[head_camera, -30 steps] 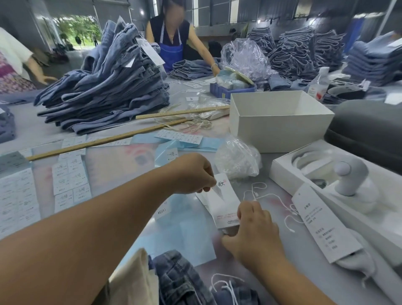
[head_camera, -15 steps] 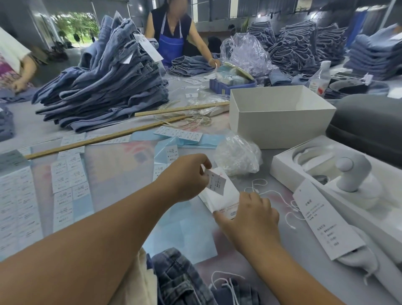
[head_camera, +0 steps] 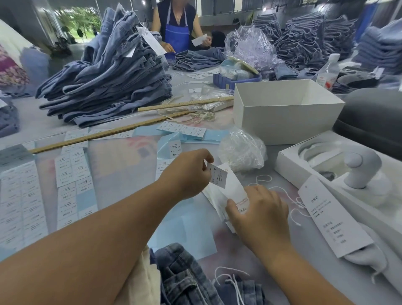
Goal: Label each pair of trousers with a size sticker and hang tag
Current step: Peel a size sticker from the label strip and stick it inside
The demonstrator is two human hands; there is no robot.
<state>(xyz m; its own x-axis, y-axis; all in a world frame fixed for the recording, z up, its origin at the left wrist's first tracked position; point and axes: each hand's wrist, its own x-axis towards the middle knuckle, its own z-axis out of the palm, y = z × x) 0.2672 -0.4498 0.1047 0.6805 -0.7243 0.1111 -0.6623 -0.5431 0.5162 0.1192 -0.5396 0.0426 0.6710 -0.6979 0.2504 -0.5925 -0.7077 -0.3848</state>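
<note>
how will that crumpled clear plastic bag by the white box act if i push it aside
The plastic bag looks thin and crinkled, so it would likely be light and floppy, sliding easily. Its contents are unclear, so weight is uncertain. It probably won't roll.

You face a long pale counter (head_camera: 121,165) running deep into a workshop, grey wall (head_camera: 41,41) at your far left, an open doorway (head_camera: 76,24) bright with daylight and green trees, windows (head_camera: 219,7) across the back, small ceiling lights (head_camera: 143,2) overhead.
</note>
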